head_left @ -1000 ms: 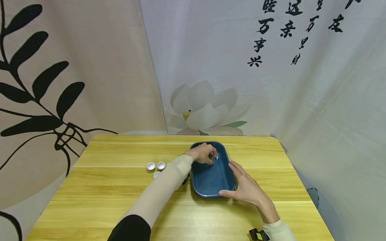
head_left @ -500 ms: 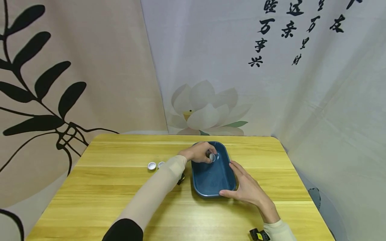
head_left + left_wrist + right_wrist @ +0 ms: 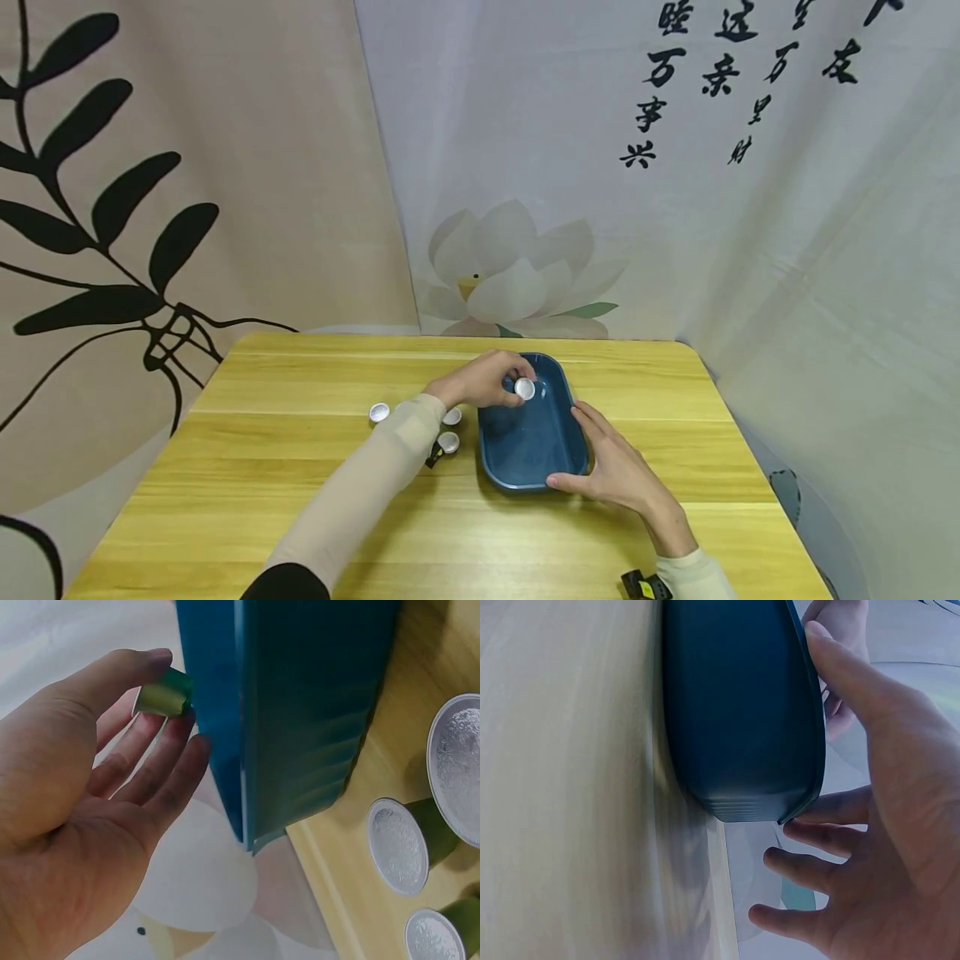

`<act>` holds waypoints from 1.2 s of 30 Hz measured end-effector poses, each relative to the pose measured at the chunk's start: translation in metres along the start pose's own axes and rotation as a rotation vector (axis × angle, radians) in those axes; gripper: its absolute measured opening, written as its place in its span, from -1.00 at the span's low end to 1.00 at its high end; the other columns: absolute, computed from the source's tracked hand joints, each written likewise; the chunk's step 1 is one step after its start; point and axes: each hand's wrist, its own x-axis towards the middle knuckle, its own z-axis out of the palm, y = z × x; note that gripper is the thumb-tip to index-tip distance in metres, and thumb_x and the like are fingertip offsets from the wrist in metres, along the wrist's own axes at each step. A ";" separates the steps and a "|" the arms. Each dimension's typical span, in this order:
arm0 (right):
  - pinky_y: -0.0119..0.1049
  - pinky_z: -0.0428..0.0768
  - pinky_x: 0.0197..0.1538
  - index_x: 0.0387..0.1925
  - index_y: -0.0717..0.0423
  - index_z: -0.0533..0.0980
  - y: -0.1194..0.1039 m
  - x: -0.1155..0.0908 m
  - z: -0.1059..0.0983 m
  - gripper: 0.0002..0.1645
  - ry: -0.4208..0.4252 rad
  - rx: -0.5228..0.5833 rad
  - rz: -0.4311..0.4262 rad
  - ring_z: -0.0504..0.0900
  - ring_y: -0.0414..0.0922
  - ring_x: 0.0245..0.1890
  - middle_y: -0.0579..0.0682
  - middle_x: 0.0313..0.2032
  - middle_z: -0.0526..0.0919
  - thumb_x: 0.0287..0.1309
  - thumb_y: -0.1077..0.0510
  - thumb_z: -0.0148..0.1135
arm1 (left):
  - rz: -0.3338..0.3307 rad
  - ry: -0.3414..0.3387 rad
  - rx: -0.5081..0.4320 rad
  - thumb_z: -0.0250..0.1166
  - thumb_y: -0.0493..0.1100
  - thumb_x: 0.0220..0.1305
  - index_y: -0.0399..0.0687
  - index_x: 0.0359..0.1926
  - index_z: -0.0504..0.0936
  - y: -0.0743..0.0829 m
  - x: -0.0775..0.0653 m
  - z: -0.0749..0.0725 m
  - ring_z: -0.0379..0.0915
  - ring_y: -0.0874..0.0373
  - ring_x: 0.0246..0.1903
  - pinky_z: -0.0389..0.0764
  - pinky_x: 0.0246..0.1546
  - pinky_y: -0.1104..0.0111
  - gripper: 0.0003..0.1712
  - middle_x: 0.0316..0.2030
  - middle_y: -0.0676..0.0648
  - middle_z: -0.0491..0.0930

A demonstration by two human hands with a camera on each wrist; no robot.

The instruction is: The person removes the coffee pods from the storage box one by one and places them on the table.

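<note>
A dark blue oblong tray (image 3: 558, 446) lies on the wooden table (image 3: 300, 500). My left hand (image 3: 520, 386) hovers over the tray's far left rim and pinches a small green capsule (image 3: 162, 698) with a silver foil lid (image 3: 524, 388) between thumb and fingertips. In the left wrist view the tray's wall (image 3: 300, 712) stands just beside that capsule. My right hand (image 3: 592, 454) lies with straight fingers along the tray's right side, its thumb at the near rim (image 3: 799, 810). Nothing else shows inside the tray.
More foil-lidded capsules stand on the table left of the tray: one (image 3: 379, 412) farther left, two (image 3: 452, 416) (image 3: 448, 442) close to my left forearm. Printed curtains hang close behind the table and on the right. A small black clip (image 3: 643, 586) sits by my right wrist.
My left hand has pulled back leftward and up from inside the tray with the capsule, whose foil lid now faces the head camera. My right hand has stayed on the tray.
</note>
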 end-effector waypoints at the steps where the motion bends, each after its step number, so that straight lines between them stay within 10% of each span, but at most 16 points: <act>1: 0.42 0.64 0.48 0.76 0.22 0.21 0.000 0.000 0.000 0.55 -0.001 0.000 0.001 0.49 0.37 0.61 0.24 0.78 0.21 0.05 -0.55 0.67 | 0.008 0.008 0.000 0.55 -0.27 0.45 -0.26 0.32 0.74 0.001 -0.002 -0.001 0.75 -0.05 0.20 0.80 0.35 0.08 -0.53 0.22 -0.15 0.80; 15: 0.43 0.62 0.50 0.77 0.22 0.20 0.002 0.001 0.000 0.57 -0.005 0.001 0.004 0.47 0.38 0.62 0.25 0.78 0.19 0.04 -0.58 0.66 | 0.066 0.130 -0.033 0.63 -0.24 0.39 -0.12 0.19 0.77 0.008 -0.041 -0.013 0.75 0.05 0.05 0.84 0.24 0.03 -0.60 0.08 -0.07 0.82; 36: 0.44 0.66 0.45 0.76 0.24 0.22 0.001 0.000 0.001 0.56 0.008 -0.001 -0.004 0.49 0.39 0.61 0.27 0.77 0.20 0.03 -0.53 0.69 | -0.046 0.276 -0.045 0.66 -0.17 0.36 -0.07 0.19 0.78 -0.004 -0.119 -0.030 0.76 0.03 0.11 0.84 0.21 -0.03 -0.57 0.08 -0.02 0.84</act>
